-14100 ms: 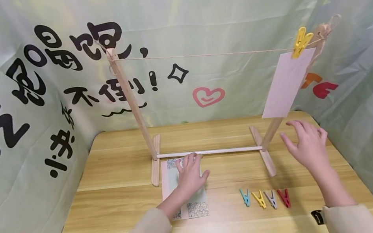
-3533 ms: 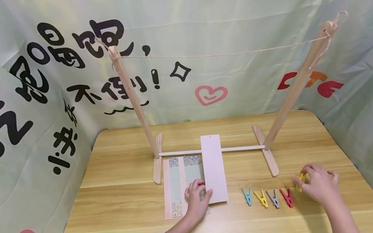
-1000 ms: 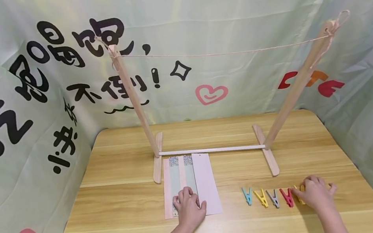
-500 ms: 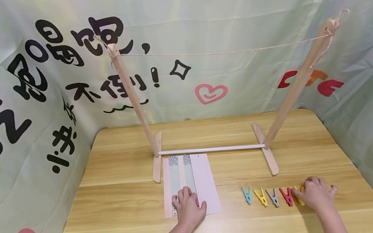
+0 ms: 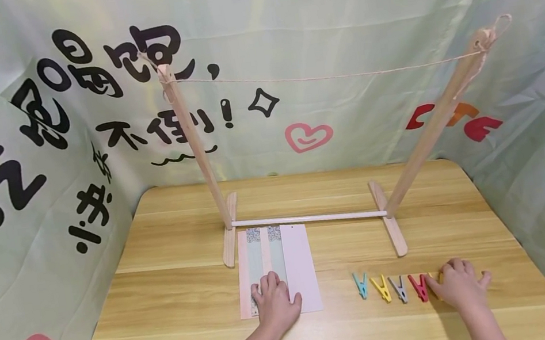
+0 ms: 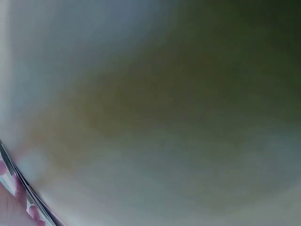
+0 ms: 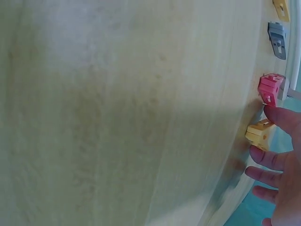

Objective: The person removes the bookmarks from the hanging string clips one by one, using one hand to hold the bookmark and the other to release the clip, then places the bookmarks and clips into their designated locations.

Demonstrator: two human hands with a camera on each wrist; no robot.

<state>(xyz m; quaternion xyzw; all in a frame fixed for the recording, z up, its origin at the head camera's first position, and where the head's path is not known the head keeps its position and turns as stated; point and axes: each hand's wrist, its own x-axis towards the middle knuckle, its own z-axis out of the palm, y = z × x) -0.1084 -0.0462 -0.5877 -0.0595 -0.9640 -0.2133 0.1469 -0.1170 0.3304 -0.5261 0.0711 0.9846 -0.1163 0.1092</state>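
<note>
My left hand (image 5: pixel 274 309) rests on flat paper cards, fingers over the grey-blue patterned strips (image 5: pixel 276 256) and thumb on the plain lilac card (image 5: pixel 300 270). The left wrist view is mostly blur, with a bit of the hand (image 6: pixel 9 209) and thin card edges (image 6: pixel 29 190) at lower left. At the right end of a row of clothespins, my right hand (image 5: pixel 461 286) pinches a yellow clothespin (image 7: pixel 260 134) between thumb and forefinger, low on the table. From above, that pin is mostly covered. The thumb tip lies close to the red clothespin (image 5: pixel 418 287).
Left of the red one lie grey (image 5: pixel 399 290), yellow (image 5: pixel 382 289) and blue (image 5: pixel 361 285) clothespins. Behind them stands a wooden frame with two posts (image 5: pixel 193 140), a string (image 5: pixel 322 77) across the top and a white bar (image 5: pixel 311 218) below. A printed cloth (image 5: pixel 294 27) surrounds the table (image 5: pixel 176 300).
The lilac card and yellow clothespin hung clipped on the string; now the card lies on the others and the pin sits beside the red one. Over the last second, the hands barely move.
</note>
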